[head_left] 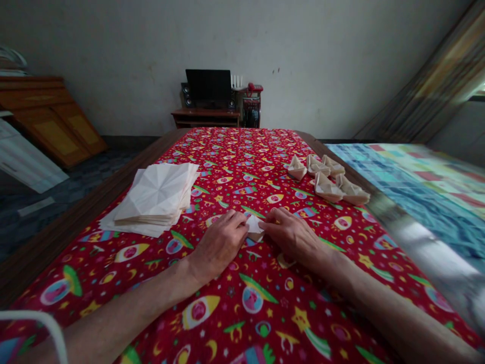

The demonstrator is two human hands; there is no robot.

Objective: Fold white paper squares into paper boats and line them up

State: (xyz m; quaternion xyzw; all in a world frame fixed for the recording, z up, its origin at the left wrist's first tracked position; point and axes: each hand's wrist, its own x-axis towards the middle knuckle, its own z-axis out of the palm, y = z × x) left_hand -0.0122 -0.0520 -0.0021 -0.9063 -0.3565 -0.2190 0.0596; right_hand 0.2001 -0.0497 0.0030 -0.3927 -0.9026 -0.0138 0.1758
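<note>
Between my hands, low over the red patterned cloth (242,283), is a small piece of folded white paper (254,226). My left hand (226,237) has its fingers closed on the paper's left edge. On the opposite edge, my right hand (290,231) pinches the same paper with bent fingers. Both hands cover parts of it, so its full shape is hidden. To the left lies a stack of creased white paper sheets (159,189). Several folded paper boats (328,187) sit in a cluster at the right.
Brown table edges (125,187) run along both sides of the cloth. Right of the table is a bed with a checked cover (401,187). A monitor (209,86) stands on a small desk by the wall, and a wooden cabinet (49,119) is at the left.
</note>
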